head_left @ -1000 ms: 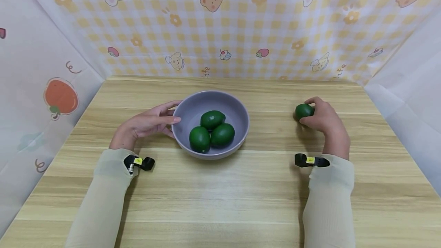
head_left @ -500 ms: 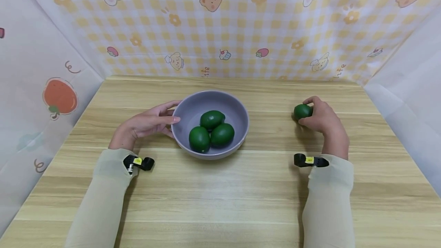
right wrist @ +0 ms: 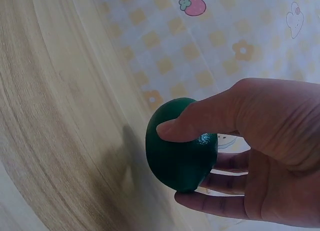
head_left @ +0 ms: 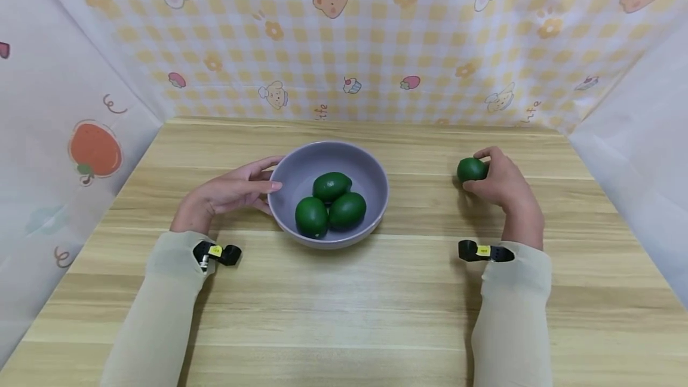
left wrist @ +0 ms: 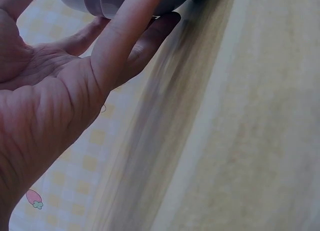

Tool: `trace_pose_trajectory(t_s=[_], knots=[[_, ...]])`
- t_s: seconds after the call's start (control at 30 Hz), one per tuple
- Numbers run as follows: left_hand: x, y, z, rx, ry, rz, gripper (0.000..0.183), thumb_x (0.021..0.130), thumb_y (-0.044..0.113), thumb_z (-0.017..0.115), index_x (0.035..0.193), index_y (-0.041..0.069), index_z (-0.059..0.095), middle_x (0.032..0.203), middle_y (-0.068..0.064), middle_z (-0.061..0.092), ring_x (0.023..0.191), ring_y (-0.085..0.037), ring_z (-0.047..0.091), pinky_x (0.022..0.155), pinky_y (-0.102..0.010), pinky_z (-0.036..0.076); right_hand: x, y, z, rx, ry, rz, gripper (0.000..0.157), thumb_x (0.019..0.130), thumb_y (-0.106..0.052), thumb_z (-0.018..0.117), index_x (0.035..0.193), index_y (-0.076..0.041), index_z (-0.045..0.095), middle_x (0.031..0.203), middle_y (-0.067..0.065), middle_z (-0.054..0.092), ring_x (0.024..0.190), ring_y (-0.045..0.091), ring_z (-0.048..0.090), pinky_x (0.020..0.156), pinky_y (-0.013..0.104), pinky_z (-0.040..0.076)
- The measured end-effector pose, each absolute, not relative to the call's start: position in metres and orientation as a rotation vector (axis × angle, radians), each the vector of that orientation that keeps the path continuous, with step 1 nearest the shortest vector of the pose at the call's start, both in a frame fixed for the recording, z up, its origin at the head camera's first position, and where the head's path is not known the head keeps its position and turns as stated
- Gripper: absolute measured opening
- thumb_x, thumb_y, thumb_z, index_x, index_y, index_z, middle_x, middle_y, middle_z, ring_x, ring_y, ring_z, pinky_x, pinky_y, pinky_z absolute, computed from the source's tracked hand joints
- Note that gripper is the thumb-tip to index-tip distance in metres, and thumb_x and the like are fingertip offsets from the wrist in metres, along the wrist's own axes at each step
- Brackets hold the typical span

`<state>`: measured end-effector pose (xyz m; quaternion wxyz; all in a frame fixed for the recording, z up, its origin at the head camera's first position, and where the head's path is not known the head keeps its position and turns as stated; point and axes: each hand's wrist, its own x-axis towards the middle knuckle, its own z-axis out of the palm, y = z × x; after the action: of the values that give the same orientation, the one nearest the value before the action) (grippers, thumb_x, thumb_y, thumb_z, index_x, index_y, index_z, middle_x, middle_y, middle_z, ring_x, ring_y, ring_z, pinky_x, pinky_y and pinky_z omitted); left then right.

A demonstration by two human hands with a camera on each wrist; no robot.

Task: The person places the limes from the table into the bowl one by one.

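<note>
A grey-purple bowl (head_left: 333, 157) stands on the wooden table, left of centre in the head view. Inside it lie three dark green limes, one behind (head_left: 331, 187) and two in front. My left hand (head_left: 236, 190) holds the bowl's left side, thumb over the rim and fingers against the outer wall; the left wrist view shows that hand (left wrist: 65, 86) below the bowl's edge (left wrist: 95, 1). Far to the right, my right hand (head_left: 502, 181) pinches another lime (head_left: 471, 169) between thumb and fingers. In the right wrist view this lime (right wrist: 175, 161) appears off the table, its shadow apart from it.
The wooden table (head_left: 344, 303) reaches back to a yellow-checked cloth wall (head_left: 365, 46). White sheets rise at the left side (head_left: 43, 154) and the right side (head_left: 639, 154). A small black camera sits on each wrist.
My right hand and its lime have shifted slightly up and to the left in the head view. The left hand and the bowl have stayed in place.
</note>
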<state>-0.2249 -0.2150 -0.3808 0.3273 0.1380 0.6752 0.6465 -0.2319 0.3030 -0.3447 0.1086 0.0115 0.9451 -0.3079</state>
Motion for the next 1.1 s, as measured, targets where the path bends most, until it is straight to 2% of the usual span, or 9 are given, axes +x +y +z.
trace_pose_trajectory(t_s=[0.2,0.67,0.77,0.97,1.1], knots=[[-0.226,-0.215,-0.381,0.358,1.769,1.685,0.076,0.106,0.009,0.056,0.17,0.016,0.016,0.167,-0.03,0.03,0.124,-0.026,0.069,0.097,-0.054,0.064,-0.232,0.301,-0.345,0.041,2.759,-0.984,0.075,0.099,-0.017,0.071,0.156,0.002,0.028,0.155,0.039,0.039,0.136,0.053,0.046,0.114,0.069,0.044],[-0.225,-0.214,-0.38,0.352,1.766,1.695,0.076,0.106,0.009,0.056,0.17,0.015,0.016,0.167,-0.031,0.029,0.123,-0.025,0.069,0.097,-0.054,0.064,-0.235,0.293,-0.348,0.07,2.71,-1.16,0.078,0.098,-0.024,0.074,0.155,0.002,0.026,0.155,0.037,0.038,0.133,0.049,0.047,0.103,0.052,0.048],[-0.225,-0.214,-0.38,0.345,1.77,1.696,0.076,0.106,0.01,0.056,0.17,0.016,0.017,0.166,-0.031,0.031,0.123,-0.025,0.069,0.097,-0.054,0.065,-0.236,0.29,-0.349,0.082,2.697,-1.231,0.079,0.098,-0.024,0.074,0.155,0.003,0.026,0.155,0.036,0.038,0.134,0.047,0.047,0.101,0.044,0.049],[-0.225,-0.214,-0.38,0.356,1.774,1.698,0.074,0.106,0.009,0.056,0.17,0.015,0.019,0.164,-0.03,0.034,0.123,-0.025,0.07,0.096,-0.054,0.065,-0.241,0.284,-0.352,0.114,2.677,-1.356,0.079,0.097,-0.022,0.075,0.155,0.002,0.028,0.156,0.029,0.038,0.135,0.039,0.047,0.087,0.02,0.052],[-0.225,-0.213,-0.38,0.353,1.775,1.7,0.075,0.106,0.009,0.056,0.17,0.015,0.018,0.164,-0.03,0.034,0.122,-0.025,0.07,0.096,-0.054,0.065,-0.242,0.281,-0.353,0.123,2.674,-1.377,0.079,0.097,-0.023,0.075,0.155,0.002,0.027,0.157,0.028,0.037,0.134,0.037,0.047,0.081,0.015,0.052]])
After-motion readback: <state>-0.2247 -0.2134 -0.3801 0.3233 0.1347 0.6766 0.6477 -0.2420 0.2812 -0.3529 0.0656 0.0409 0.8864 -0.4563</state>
